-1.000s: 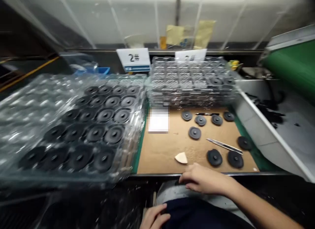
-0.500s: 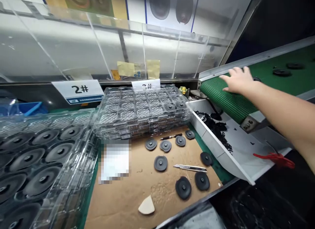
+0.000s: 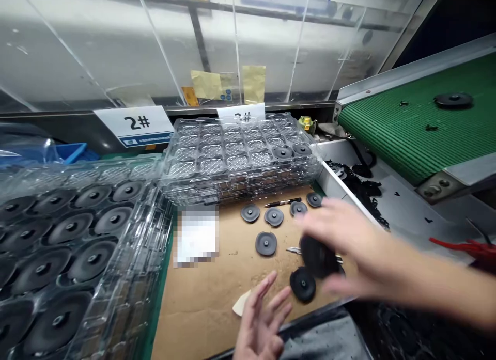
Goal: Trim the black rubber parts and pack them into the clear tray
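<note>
My right hand (image 3: pixel 344 236), blurred by motion, grips a black rubber disc (image 3: pixel 318 256) above the right side of the cardboard (image 3: pixel 205 308). Below it lies my left hand (image 3: pixel 265 318), palm up, fingers spread and holding nothing. A cream wedge-shaped piece (image 3: pixel 241 303) is partly covered by the left fingers. Close to both hands, another black disc (image 3: pixel 303 284) rests on the cardboard. Several smaller discs sit farther back, among them a grey-black one (image 3: pixel 266 243). The held disc hides most of a utility knife (image 3: pixel 293 250). Behind the discs is a black pen (image 3: pixel 282 202).
Stacked clear trays (image 3: pixel 236 163) stand at the back; trays filled with discs (image 3: pixel 93 259) stand at left. On the right, a white bin (image 3: pixel 349 187) holds black scraps beneath a green conveyor belt (image 3: pixel 411 138). Another disc (image 3: pixel 453 100) rides the belt. Red-handled pliers or cutters (image 3: pixel 465 246) lie at right.
My right hand has come from the conveyor down over the cardboard, now with a disc in it. My left hand has entered from below. The view has shifted a little.
</note>
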`<action>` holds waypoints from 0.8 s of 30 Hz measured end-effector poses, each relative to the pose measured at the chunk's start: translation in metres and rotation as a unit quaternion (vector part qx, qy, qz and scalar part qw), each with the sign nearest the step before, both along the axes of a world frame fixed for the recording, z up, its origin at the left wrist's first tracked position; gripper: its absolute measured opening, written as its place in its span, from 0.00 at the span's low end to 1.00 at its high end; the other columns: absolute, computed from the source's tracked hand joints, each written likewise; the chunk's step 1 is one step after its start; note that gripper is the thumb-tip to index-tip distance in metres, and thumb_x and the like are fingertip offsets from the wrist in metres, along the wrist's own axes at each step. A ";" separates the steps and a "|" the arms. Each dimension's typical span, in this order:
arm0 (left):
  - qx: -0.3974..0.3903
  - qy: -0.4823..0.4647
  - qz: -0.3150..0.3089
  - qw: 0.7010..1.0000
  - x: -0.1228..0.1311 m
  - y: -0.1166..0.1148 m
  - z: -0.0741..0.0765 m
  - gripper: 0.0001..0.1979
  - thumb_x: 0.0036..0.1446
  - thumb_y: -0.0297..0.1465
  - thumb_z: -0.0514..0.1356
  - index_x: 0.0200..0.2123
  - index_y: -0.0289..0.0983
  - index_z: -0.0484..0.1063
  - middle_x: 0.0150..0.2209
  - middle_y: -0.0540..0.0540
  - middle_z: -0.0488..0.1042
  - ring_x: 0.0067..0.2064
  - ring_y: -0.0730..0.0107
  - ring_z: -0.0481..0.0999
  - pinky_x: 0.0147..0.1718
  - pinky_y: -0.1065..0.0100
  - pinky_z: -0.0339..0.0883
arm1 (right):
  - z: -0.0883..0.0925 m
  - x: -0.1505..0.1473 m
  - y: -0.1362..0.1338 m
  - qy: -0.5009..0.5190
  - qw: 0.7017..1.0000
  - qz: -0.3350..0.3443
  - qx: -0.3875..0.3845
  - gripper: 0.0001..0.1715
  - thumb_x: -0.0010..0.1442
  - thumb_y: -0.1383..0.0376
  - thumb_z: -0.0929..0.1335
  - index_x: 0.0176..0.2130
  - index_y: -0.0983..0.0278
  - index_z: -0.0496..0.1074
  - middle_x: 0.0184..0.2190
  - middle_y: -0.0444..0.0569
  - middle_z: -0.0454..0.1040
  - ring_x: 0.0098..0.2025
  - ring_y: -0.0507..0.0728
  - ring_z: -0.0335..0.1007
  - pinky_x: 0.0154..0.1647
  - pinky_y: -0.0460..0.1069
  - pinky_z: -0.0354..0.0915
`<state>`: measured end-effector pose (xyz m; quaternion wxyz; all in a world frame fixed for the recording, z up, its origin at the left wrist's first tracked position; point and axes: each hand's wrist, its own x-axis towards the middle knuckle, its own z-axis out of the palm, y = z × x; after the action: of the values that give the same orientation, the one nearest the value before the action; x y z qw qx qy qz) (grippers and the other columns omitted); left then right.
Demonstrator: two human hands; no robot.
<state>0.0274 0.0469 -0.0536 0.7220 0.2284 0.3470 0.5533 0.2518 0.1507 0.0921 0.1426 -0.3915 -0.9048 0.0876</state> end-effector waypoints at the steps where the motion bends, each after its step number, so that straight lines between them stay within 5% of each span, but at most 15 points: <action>1: -0.002 -0.028 -0.020 0.999 0.005 -0.002 0.000 0.32 0.38 0.43 0.69 0.50 0.51 0.70 0.60 0.43 0.64 0.55 0.47 0.69 0.52 0.54 0.65 | -0.019 -0.018 -0.023 0.020 0.997 0.064 -0.043 0.47 0.51 0.54 0.71 0.63 0.63 0.52 0.55 0.53 0.68 0.57 0.62 0.62 0.65 0.61 0.46; 3: -0.021 -0.059 -0.073 0.995 0.007 -0.008 -0.002 0.33 0.36 0.42 0.71 0.50 0.50 0.71 0.59 0.41 0.66 0.57 0.46 0.67 0.54 0.53 0.62 | -0.057 -0.040 -0.061 0.075 0.988 0.090 -0.097 0.48 0.53 0.54 0.70 0.64 0.63 0.49 0.53 0.54 0.70 0.56 0.60 0.63 0.65 0.59 0.48; 5: -0.045 -0.064 -0.115 0.990 0.000 -0.018 -0.006 0.32 0.36 0.42 0.71 0.49 0.47 0.73 0.57 0.39 0.68 0.56 0.45 0.68 0.55 0.51 0.59 | -0.090 -0.054 -0.087 0.130 0.984 0.041 -0.116 0.50 0.53 0.53 0.70 0.65 0.64 0.46 0.53 0.56 0.69 0.57 0.60 0.63 0.63 0.57 0.53; 9: -0.081 -0.022 -0.099 0.992 -0.030 -0.035 -0.014 0.36 0.30 0.42 0.72 0.49 0.45 0.73 0.56 0.38 0.68 0.58 0.44 0.65 0.57 0.52 0.57 | -0.132 -0.081 -0.116 0.202 0.970 -0.024 -0.135 0.55 0.51 0.46 0.70 0.66 0.64 0.44 0.54 0.58 0.67 0.58 0.63 0.61 0.60 0.56 0.57; 11: -0.113 -0.012 -0.066 0.991 -0.047 -0.042 -0.015 0.36 0.31 0.42 0.72 0.49 0.44 0.72 0.56 0.38 0.68 0.58 0.44 0.65 0.57 0.52 0.57 | -0.145 -0.094 -0.117 0.192 0.965 -0.032 -0.174 0.50 0.52 0.45 0.68 0.64 0.61 0.48 0.55 0.56 0.65 0.58 0.63 0.61 0.58 0.55 0.60; 16: -0.191 -0.092 0.049 0.976 -0.082 -0.054 -0.009 0.29 0.47 0.46 0.63 0.53 0.46 0.66 0.55 0.40 0.69 0.52 0.49 0.72 0.53 0.53 0.63 | -0.183 -0.118 -0.083 0.119 0.950 -0.201 -0.209 0.26 0.63 0.57 0.61 0.59 0.62 0.61 0.51 0.60 0.62 0.44 0.62 0.71 0.43 0.59 0.70; 20: -0.166 -0.135 0.127 0.969 -0.098 -0.059 -0.001 0.26 0.51 0.45 0.59 0.53 0.46 0.65 0.53 0.42 0.72 0.54 0.53 0.71 0.54 0.58 0.64 | -0.211 -0.140 -0.079 0.123 0.958 -0.135 -0.223 0.14 0.62 0.64 0.62 0.46 0.61 0.71 0.52 0.58 0.62 0.44 0.61 0.70 0.45 0.58 0.69; 24: -0.134 -0.150 0.134 0.970 -0.101 -0.061 0.004 0.27 0.52 0.41 0.61 0.55 0.45 0.62 0.56 0.41 0.69 0.56 0.51 0.68 0.57 0.57 0.60 | -0.214 -0.153 -0.105 0.148 0.958 -0.065 -0.236 0.11 0.62 0.66 0.61 0.44 0.61 0.69 0.40 0.51 0.71 0.42 0.58 0.70 0.44 0.54 0.70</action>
<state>-0.0736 -0.0142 -0.0496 0.7092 -0.0047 0.3331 0.6214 0.0990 0.0459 -0.1223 0.1837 -0.4546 -0.7999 0.3459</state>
